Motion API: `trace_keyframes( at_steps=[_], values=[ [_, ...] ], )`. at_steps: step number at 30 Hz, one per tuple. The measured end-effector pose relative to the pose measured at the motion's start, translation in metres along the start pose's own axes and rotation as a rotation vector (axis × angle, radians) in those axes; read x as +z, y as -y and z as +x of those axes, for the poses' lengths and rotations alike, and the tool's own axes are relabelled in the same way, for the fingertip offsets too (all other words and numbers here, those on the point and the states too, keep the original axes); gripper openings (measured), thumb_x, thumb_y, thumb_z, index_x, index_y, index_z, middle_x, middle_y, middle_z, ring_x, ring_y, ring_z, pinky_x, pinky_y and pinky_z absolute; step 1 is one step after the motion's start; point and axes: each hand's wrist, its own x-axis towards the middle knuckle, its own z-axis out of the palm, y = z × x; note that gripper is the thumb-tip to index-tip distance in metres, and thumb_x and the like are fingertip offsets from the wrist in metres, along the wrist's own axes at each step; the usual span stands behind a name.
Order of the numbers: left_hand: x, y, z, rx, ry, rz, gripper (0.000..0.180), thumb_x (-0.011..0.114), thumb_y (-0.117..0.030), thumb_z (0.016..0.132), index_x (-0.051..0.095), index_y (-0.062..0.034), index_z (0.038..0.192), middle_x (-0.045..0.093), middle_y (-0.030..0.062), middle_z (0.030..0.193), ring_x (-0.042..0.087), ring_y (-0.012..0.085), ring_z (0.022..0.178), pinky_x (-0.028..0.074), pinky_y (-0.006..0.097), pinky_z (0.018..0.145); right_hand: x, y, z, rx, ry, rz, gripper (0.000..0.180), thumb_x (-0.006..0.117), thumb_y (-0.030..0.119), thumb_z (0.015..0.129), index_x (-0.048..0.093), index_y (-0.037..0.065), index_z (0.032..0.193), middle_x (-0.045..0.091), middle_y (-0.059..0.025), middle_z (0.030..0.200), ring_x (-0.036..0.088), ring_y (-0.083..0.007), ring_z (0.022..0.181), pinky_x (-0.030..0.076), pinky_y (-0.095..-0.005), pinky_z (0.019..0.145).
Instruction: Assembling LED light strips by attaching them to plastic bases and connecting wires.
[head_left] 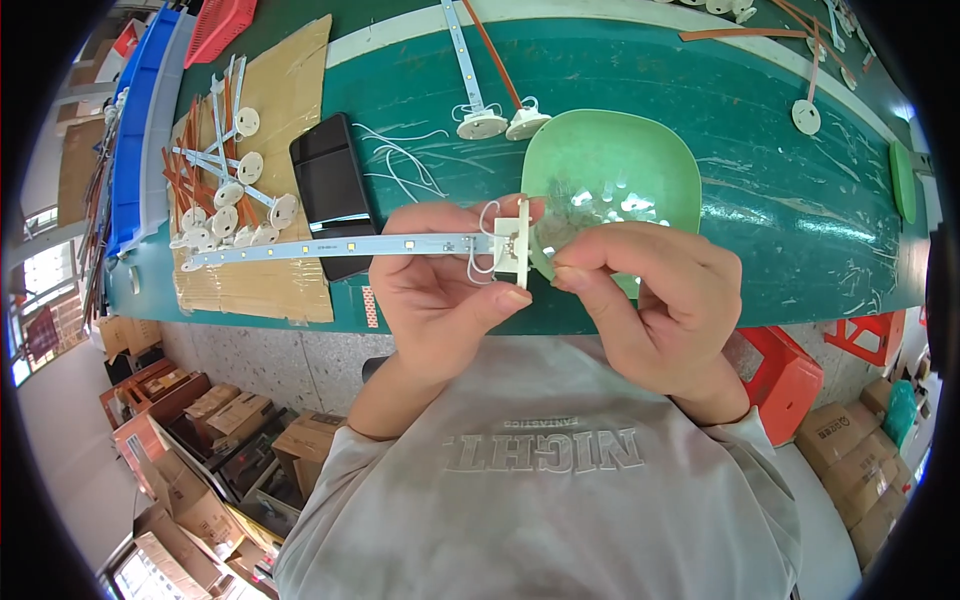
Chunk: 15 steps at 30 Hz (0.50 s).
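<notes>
LED strip [350, 246] in left hand [430, 310].
Left to right: strip pile [227, 194] on cardboard [290, 100]; black device [335, 180], part-hidden by strip; left thumb and fingers grasp white base [508, 245]; green bowl [640, 150]; right hand [665, 290], thumb and forefinger pinched beside base, cannot tell on what.

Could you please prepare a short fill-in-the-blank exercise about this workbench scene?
1. The left hand holds an LED strip, which extends from its white base toward the picture's ____ edge.
2. The bowl partly hidden by the right hand is coloured ____.
3. The flat device overlapping the brown cardboard is coloured ____.

Missing words: left; green; black.
</notes>
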Motion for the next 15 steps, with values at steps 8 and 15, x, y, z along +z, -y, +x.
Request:
trace_keyframes(
  at_steps=[8, 15],
  values=[
    [0.002, -0.004, -0.007, -0.045, -0.037, 0.011, 0.049, 0.076, 0.008, 0.072, 0.049, 0.0009, 0.112, 0.061, 0.0177, 0.110, 0.058, 0.0360, 0.114, 0.046, 0.050, 0.100, 0.005, 0.001, -0.004, 0.007, -0.004, 0.004, 0.009, 0.069, -0.006, 0.076, 0.066, -0.001, 0.083, 0.068, -0.0083, 0.072, 0.065, -0.0155, 0.060, 0.048, -0.0230, 0.052],
    [0.001, -0.003, -0.008, 0.001, 0.000, 0.060, 0.047, 0.076, 0.008, 0.072, 0.049, 0.0023, 0.110, 0.061, 0.0160, 0.108, 0.059, 0.0336, 0.113, 0.047, 0.050, 0.100, 0.013, 0.002, -0.010, -0.056, -0.034, -0.067, 0.010, 0.066, -0.008, 0.075, 0.065, -0.001, 0.083, 0.067, -0.0087, 0.073, 0.065, -0.0184, 0.061, 0.050, -0.0245, 0.055]
  ],
)
